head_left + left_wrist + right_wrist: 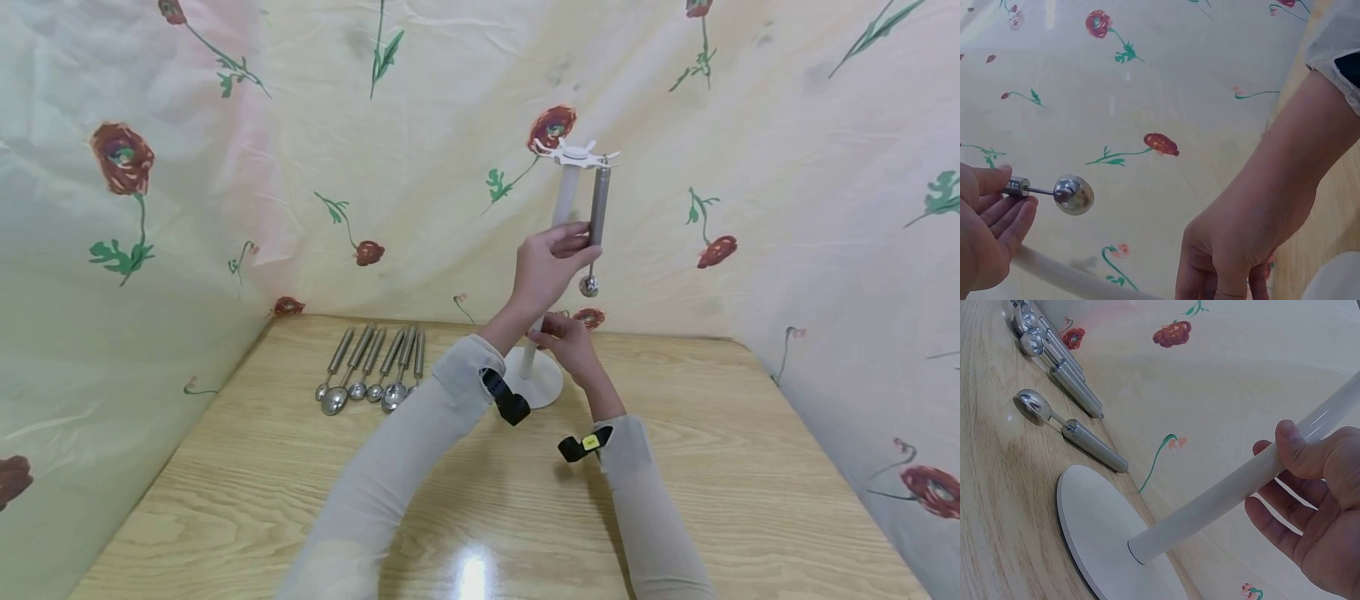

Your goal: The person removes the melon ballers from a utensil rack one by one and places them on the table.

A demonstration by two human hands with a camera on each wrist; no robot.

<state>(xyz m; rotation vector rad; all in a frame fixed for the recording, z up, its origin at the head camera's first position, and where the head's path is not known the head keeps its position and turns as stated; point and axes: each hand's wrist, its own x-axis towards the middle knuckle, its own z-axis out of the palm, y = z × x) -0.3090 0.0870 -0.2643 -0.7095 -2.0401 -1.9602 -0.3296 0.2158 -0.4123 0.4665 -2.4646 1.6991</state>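
Note:
A white stand with a hooked top ring [576,155], a pole [1204,509] and a round base [1094,525] stands upright on the table. A melon baller [599,204] with a metal handle hangs upright at the ring's right side, its small round bowl [1074,195] pointing down. My left hand [551,262] pinches the lower part of its handle between thumb and fingers. Lower down, my right hand [573,343] holds the pole, thumb [1291,447] on one side and fingers curled on the other. Whether the handle's loop sits fully on the hook is too small to tell.
To the left on the wooden table [262,467] lie several metal scoops [371,367] side by side, handles toward the back; my left sleeve partly covers the rightmost. A flowered cloth [420,167] hangs behind the table and along its sides.

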